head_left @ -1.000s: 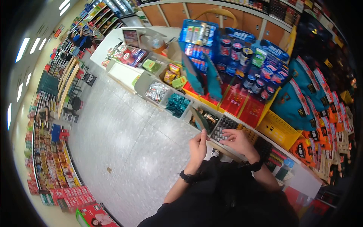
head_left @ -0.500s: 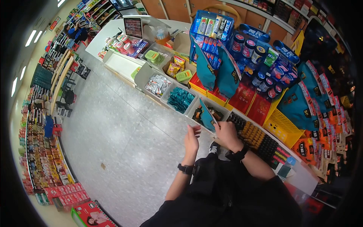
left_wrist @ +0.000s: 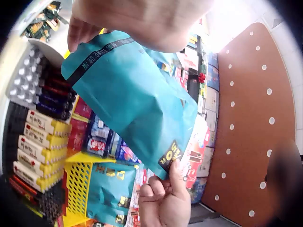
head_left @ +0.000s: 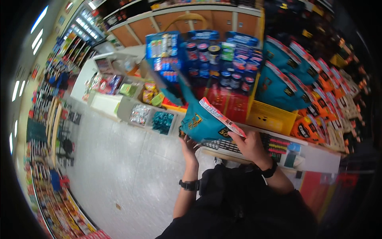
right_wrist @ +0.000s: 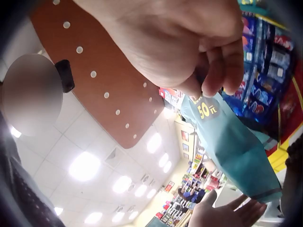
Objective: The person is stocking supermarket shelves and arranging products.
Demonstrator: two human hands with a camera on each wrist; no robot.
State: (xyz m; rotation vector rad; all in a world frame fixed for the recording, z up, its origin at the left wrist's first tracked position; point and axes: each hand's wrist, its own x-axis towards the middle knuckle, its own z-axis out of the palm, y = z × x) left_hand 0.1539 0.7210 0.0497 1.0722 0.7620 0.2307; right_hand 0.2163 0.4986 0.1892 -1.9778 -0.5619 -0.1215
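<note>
A teal snack pouch [head_left: 205, 123] with a red-and-white strip along its top edge hangs tilted above the counter trays. My right hand [head_left: 252, 149] pinches the top corner between thumb and fingers, beside a yellow "50" mark that also shows in the right wrist view [right_wrist: 208, 111]. At the pouch's lower end is my left hand [head_left: 190, 153], its fingers extended. In the right wrist view that left hand [right_wrist: 227, 213] lies palm up under the pouch's bottom edge. The left wrist view shows the pouch's broad face [left_wrist: 137, 99], and its far fingers are partly hidden behind the bottom seam.
Bins of silver packets [head_left: 140, 114] and teal packets [head_left: 162, 122] line the counter's front edge. Behind stand a gum display [head_left: 223, 59] and a yellow basket [head_left: 270, 119]. More teal pouches [head_left: 278, 85] fan out at the right, and rows of lighters [left_wrist: 40, 151] stand nearby.
My right hand, empty at first, took the pouch's top edge at a tray and lifted it out, tilting it leftward. The left hand moved to the pouch's lower end. The head view swung right.
</note>
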